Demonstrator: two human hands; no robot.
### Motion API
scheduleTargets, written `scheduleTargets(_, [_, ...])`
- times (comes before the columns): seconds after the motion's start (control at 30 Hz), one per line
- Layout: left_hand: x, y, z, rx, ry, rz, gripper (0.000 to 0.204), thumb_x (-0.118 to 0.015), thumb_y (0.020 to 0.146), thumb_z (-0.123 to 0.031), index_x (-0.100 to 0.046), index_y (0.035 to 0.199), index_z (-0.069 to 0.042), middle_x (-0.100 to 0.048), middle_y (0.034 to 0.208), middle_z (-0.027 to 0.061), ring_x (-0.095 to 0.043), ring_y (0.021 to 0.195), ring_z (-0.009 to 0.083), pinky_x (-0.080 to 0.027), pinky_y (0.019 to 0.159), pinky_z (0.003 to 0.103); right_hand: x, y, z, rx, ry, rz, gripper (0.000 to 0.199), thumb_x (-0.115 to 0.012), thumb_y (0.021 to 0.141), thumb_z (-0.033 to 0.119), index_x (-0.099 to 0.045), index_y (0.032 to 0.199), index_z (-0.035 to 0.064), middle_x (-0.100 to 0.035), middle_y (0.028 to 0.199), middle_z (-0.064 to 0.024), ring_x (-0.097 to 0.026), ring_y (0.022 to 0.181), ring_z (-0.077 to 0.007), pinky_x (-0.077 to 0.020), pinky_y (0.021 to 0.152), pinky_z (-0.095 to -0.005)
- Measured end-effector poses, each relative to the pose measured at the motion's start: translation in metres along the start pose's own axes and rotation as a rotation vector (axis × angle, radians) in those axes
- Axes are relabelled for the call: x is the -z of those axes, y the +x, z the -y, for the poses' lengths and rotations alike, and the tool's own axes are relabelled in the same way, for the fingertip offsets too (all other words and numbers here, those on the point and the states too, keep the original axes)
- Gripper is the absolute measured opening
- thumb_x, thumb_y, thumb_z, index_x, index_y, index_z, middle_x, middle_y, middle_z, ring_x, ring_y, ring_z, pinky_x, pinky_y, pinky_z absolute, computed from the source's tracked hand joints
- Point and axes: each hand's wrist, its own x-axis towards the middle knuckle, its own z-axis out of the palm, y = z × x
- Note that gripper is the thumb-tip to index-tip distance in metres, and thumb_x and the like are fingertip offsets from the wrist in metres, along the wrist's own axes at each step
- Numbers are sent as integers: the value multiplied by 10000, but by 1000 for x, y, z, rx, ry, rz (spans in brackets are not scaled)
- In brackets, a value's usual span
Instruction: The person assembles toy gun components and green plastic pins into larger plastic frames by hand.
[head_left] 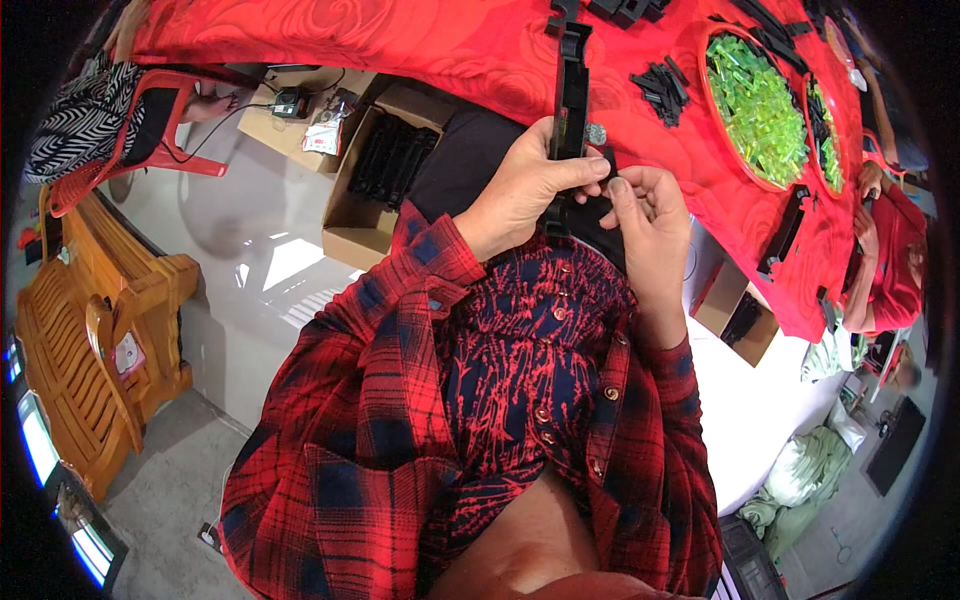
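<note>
My left hand (525, 185) is wrapped round a long black plastic part (573, 85), which stands lengthwise in front of my body at the table edge. Close beside it, my right hand (650, 212) pinches a small black piece (609, 163) between thumb and fingers, against the side of the long part. My left thumb reaches over to the same spot. Whether the two black parts are joined cannot be made out. A small greyish round item (597, 133) shows just beyond my left fingers.
On the red-clothed table (400, 30) lie a pile of small black pieces (660, 92) and round trays with yellow-green clear pieces (755, 110). A cardboard box (345, 205) of black parts stands left, another box (757, 335) right. A wooden bench (80, 330) and co-workers flank me.
</note>
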Motion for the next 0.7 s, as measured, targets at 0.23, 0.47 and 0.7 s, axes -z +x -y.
scheduleTargets(0.23, [12,5,0,284,-85,185,601,-373,1039,-573,-595,1106,-18,-669,914,103,-609,653,146,-477,564,262,32,8,20,128,-53,-21,102,-585,968,27,-620,1064,25,-574,857,29,-504,705,-34,-413,632,-188])
scheduleTargets(0.47, [11,7,6,300,-141,358,638,-280,1062,-561,-579,1235,-23,-700,983,148,-621,652,157,-472,534,265,40,19,46,380,-408,57,102,-578,932,-9,-630,1020,-3,-586,889,-78,-576,806,-170,-465,715,-291])
scheduleTargets(0.7, [19,9,9,438,-162,331,481,-316,1082,-387,-562,1282,-25,-690,1050,223,-618,667,188,-492,557,271,34,25,57,556,-584,127,118,-581,915,7,-646,1007,44,-580,905,-109,-585,864,-282,-425,797,-352])
